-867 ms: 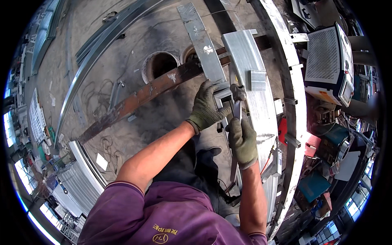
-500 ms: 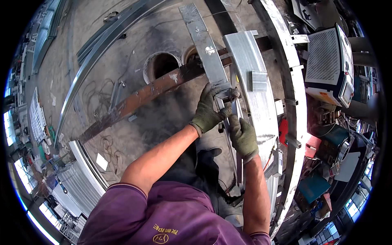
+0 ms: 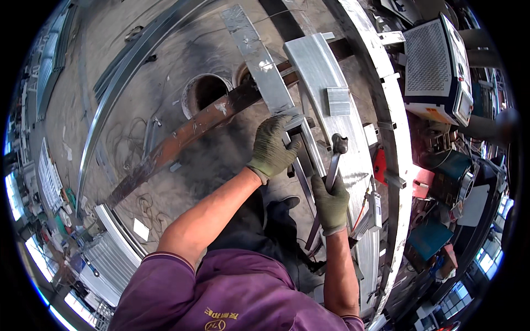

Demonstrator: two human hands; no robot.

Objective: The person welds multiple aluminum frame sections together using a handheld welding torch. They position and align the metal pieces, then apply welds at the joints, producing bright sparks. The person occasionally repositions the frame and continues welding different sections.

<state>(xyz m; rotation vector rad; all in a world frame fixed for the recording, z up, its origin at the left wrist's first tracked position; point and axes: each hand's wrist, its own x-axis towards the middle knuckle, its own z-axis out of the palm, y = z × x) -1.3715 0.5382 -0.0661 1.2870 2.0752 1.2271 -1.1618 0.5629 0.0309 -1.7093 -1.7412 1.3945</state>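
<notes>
My right hand point(image 3: 331, 205), in a green knit glove, is closed round the handle of a hammer point(image 3: 334, 160). The hammer's rounded head stands up above the fist, over a wide galvanized channel point(image 3: 326, 69). My left hand point(image 3: 273, 144), gloved alike, has its fingers and thumb round the near end of a short metal tube point(image 3: 312, 146); part of its grip is hidden. Just beyond that hand, a flat galvanized bar point(image 3: 256, 58) runs away from me. It lies across a rusty brown beam point(image 3: 190, 132).
A short metal offcut point(image 3: 338, 101) lies on the channel. Right of it runs a long pale steel beam point(image 3: 396, 127) with stubs. A white-and-blue machine point(image 3: 428, 66) stands farther right. Beyond the brown beam is a round pipe opening point(image 3: 207, 92). A curved steel rail point(image 3: 105, 118) lies at left.
The hammer has swung right, from beside the tube's end to over the channel, and my right hand has drawn slightly back. My left hand stays at the tube; the whole view has shifted a little.
</notes>
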